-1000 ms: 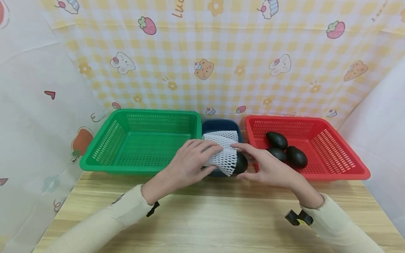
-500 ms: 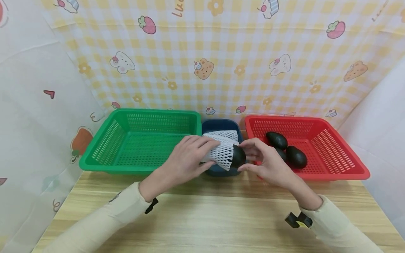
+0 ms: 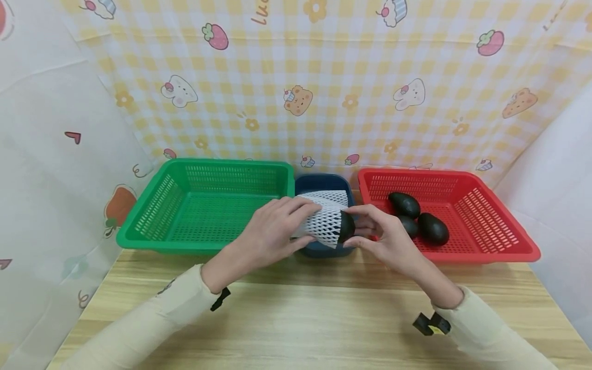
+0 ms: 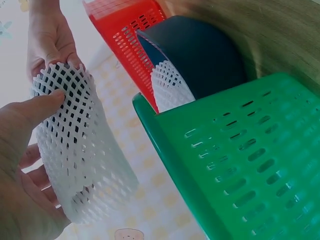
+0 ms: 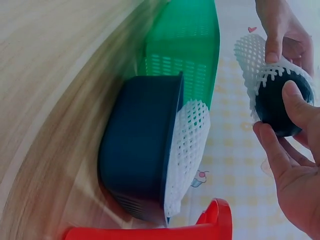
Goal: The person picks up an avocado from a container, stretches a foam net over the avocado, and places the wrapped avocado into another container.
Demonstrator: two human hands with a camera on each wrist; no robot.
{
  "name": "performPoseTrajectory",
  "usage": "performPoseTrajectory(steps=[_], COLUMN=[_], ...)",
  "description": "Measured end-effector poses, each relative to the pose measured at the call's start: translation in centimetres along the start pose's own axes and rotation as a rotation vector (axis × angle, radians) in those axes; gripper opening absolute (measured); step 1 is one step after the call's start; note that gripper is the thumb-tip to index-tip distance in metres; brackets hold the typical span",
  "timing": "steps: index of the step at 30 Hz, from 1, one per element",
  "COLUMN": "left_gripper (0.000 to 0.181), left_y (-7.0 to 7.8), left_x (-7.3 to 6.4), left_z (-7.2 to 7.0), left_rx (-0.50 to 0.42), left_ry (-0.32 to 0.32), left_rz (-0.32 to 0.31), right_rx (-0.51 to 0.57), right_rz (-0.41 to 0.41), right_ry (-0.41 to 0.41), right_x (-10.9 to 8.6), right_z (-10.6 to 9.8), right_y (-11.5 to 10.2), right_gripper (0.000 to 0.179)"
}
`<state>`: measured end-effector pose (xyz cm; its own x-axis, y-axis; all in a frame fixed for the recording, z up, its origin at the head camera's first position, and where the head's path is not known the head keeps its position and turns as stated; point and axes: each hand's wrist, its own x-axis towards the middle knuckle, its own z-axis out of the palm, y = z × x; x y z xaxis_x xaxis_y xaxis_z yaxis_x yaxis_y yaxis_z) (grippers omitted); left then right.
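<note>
Sleeving appeared partway done: near the blue bin (image 3: 321, 179), the left hand (image 3: 275, 226) gripped foam netting (image 3: 325, 222) around the avocado (image 3: 347, 226), whose bare end the right hand (image 3: 390, 236) held. Three other avocados (image 3: 433, 229) lay unsleeved in the red basket (image 3: 490, 256).

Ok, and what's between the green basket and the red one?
A dark blue bin with white foam netting poking out stands between the green basket and the red basket, as the head view shows. The held, partly netted avocado partly hides it.
</note>
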<state>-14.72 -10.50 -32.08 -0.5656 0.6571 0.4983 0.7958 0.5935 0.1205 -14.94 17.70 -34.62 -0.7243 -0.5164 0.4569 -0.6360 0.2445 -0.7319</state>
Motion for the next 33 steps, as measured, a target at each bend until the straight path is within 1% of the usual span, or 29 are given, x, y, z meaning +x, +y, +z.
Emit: performPoseTrajectory(steps=[5, 9, 14, 19, 27, 33], left_gripper=[0.063, 0.063, 0.064, 0.066, 0.069, 0.069], left_y=[-0.2, -0.4, -0.4, -0.3, -0.4, -0.6], left_x=[0.1, 0.1, 0.0, 0.1, -0.1, -0.1], left_z=[-0.2, -0.3, -0.3, -0.4, -0.5, -0.5], left_rx=[0.002, -0.002, -0.012, -0.013, -0.005, -0.012], left_ry=[0.012, 0.009, 0.006, 0.024, 0.02, 0.033], left_rz=[0.005, 0.001, 0.005, 0.028, 0.037, 0.046], right_rx=[0.042, 0.063, 0.067, 0.081, 0.097, 0.103], right_rz=[-0.012, -0.025, -0.034, -0.071, -0.096, -0.125], right_ry=[0.018, 0.008, 0.012, 0.045, 0.079, 0.104], right_x=[0.0, -0.1, -0.1, 0.1, 0.3, 0.7], right_z=[0.3, 0.4, 0.4, 0.6, 1.2, 1.7], right_y=[0.1, 0.2, 0.2, 0.1, 0.1, 0.1], right_gripper=[0.071, 0.074, 0.071, 0.069, 0.067, 0.067])
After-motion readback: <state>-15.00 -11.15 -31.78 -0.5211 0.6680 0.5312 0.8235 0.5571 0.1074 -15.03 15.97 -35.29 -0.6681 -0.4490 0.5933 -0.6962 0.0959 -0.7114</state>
